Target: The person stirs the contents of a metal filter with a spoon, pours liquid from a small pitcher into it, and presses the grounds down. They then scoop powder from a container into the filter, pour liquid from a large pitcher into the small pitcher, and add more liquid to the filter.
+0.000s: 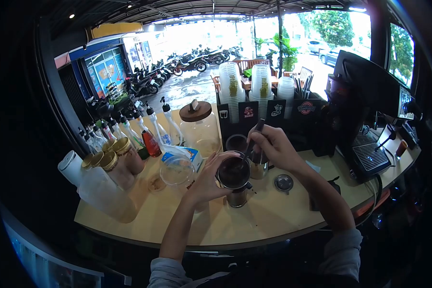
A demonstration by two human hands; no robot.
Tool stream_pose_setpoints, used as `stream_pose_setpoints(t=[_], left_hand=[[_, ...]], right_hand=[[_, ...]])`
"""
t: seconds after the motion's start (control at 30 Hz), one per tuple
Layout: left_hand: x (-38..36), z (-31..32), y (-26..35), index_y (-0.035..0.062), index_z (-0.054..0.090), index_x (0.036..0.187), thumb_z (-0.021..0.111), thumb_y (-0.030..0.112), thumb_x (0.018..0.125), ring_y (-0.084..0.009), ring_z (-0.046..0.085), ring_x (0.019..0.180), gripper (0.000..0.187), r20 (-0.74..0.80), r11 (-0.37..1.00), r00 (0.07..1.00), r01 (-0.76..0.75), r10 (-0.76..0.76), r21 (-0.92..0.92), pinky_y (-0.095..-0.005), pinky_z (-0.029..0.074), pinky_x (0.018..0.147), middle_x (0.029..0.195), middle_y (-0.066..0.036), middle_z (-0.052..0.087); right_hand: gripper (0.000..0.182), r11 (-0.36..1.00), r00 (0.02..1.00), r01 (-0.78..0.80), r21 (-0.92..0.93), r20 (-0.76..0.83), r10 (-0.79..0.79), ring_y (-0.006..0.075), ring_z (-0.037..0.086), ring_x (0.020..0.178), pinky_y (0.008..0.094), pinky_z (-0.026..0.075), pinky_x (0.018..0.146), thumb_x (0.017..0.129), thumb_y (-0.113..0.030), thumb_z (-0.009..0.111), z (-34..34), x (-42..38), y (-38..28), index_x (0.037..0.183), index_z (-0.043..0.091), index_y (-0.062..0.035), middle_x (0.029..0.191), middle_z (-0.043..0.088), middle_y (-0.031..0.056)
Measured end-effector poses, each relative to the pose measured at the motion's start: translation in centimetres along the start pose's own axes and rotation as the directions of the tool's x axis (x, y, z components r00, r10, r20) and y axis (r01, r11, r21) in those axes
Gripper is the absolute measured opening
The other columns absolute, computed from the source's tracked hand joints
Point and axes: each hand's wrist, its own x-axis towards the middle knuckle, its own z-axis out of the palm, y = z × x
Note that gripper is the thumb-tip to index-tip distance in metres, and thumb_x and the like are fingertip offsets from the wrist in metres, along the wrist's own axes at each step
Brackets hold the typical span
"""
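My left hand is closed around the rim of a round, dark-looking cup tilted toward me. Its inside is dark and the contents are hard to make out. In my right hand is a slim dark-handled tool, pinched between thumb and fingers, its lower end reaching down at the cup's far rim. Whether that end is a brush or a spoon is hidden. Below the cup stands a shiny metal cylinder on the counter. Behind sit a dark round container and a clear vessel.
A round metal lid lies on the wooden counter. Leftward are a clear plastic cup, a wooden-lidded glass jar, pump bottles and gold-lidded jars. Stacked cups stand behind; an espresso machine is on the right.
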Motion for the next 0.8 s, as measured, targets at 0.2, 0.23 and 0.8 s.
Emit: stream_pose_setpoints(t=[0.2, 0.23, 0.8], left_hand=[[0.3, 0.2, -0.1, 0.0178, 0.046, 0.131, 0.081, 0.022, 0.059, -0.0284, 0.046, 0.129, 0.081, -0.010, 0.998, 0.999, -0.053, 0.054, 0.041, -0.0519, 0.017, 0.113, 0.133, -0.006, 0.052], [0.3, 0.3, 0.0, 0.0178, 0.046, 0.131, 0.081, 0.022, 0.059, -0.0286, 0.046, 0.129, 0.080, -0.010, 0.998, 0.999, -0.046, 0.047, 0.043, -0.0520, 0.017, 0.113, 0.133, -0.006, 0.053], [0.1, 0.7, 0.5, 0.0166, 0.046, 0.130, 0.081, 0.020, 0.059, -0.0290, 0.045, 0.129, 0.079, -0.022, 0.998, 1.000, 0.015, -0.016, -0.055, -0.0528, 0.015, 0.115, 0.133, -0.006, 0.052]], right_hand=[[0.020, 1.000, 0.999, 0.016, -0.001, -0.037, -0.016, 0.0106, 0.056, 0.056, 0.0269, 0.044, 0.053, 0.096, -0.013, 0.050, 0.3, -0.4, 0.3, 0.086, 0.059, 0.0027, 0.062, 0.056, 0.0078], [0.020, 1.000, 0.999, 0.014, 0.000, -0.036, -0.014, 0.0106, 0.056, 0.056, 0.0269, 0.044, 0.053, 0.096, -0.013, 0.050, 0.2, -0.5, 0.6, 0.086, 0.059, 0.0027, 0.062, 0.056, 0.0078], [0.017, 0.995, 0.996, 0.091, -0.038, 0.002, -0.091, 0.0143, 0.058, 0.054, 0.0277, 0.045, 0.053, 0.094, -0.011, 0.052, 0.9, -1.3, 0.9, 0.087, 0.061, 0.0011, 0.059, 0.057, 0.0074]])
